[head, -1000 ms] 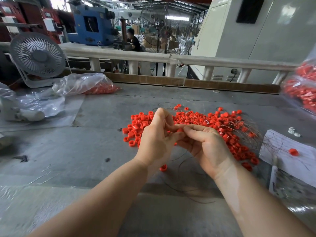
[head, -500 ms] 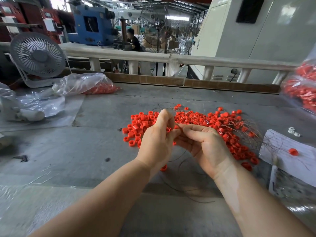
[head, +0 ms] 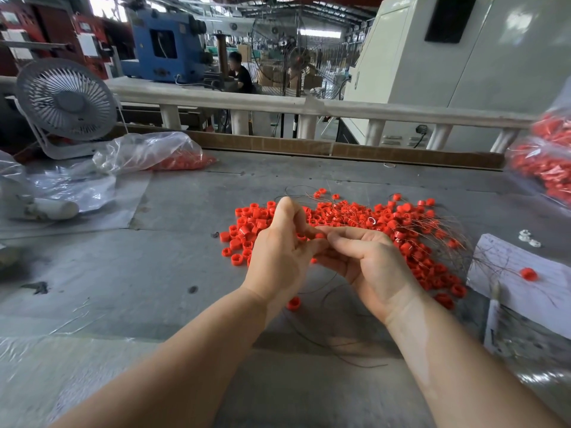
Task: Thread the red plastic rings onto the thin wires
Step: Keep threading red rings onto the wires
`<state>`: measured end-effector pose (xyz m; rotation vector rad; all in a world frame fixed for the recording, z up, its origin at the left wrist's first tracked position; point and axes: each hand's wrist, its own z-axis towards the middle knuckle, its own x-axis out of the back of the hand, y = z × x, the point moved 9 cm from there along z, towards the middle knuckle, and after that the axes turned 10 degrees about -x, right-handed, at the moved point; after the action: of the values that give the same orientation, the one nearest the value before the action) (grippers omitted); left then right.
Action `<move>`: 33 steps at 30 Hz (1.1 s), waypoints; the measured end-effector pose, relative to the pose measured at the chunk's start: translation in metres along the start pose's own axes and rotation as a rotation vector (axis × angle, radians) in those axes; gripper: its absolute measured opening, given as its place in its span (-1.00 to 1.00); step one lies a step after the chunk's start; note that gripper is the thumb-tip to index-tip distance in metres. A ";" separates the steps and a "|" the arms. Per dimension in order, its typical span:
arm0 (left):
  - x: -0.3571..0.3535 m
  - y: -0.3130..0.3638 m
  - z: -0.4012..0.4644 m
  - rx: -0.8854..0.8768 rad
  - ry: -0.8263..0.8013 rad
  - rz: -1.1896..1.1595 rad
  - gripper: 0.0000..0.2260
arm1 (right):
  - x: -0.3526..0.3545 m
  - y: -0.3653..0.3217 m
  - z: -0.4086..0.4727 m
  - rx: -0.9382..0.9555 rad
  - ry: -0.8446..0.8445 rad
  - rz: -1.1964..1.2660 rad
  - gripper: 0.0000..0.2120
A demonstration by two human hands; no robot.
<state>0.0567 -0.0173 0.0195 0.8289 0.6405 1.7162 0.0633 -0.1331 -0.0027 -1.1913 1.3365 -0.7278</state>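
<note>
A heap of small red plastic rings lies on the grey table, tangled with thin wires. My left hand and my right hand meet in front of the heap, fingertips together. The right thumb and forefinger pinch a red ring. The left fingers curl round at least one red ring and seem to hold a thin wire that trails down toward me. One ring hangs or lies just under the left wrist.
A white desk fan and a clear bag of red rings stand at the back left. Another bag of rings is at the right edge. White paper with a single ring lies at the right. A low railing bounds the table's far side.
The left hand has shifted slightly right and its fingers have closed in against the right fingertips. The right hand has barely moved.
</note>
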 end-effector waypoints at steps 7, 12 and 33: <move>0.001 0.001 0.000 0.023 -0.005 0.020 -0.60 | -0.001 0.000 0.000 0.002 0.013 -0.051 -0.81; 0.004 0.000 -0.001 0.061 0.023 -0.086 -0.60 | 0.000 -0.004 -0.001 0.043 0.049 -0.143 -0.80; 0.005 0.008 0.002 -0.002 0.008 -0.087 -0.57 | 0.007 -0.003 0.004 -0.026 -0.016 0.055 -0.88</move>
<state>0.0522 -0.0148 0.0278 0.7821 0.6701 1.6423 0.0691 -0.1391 -0.0029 -1.1742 1.3643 -0.6623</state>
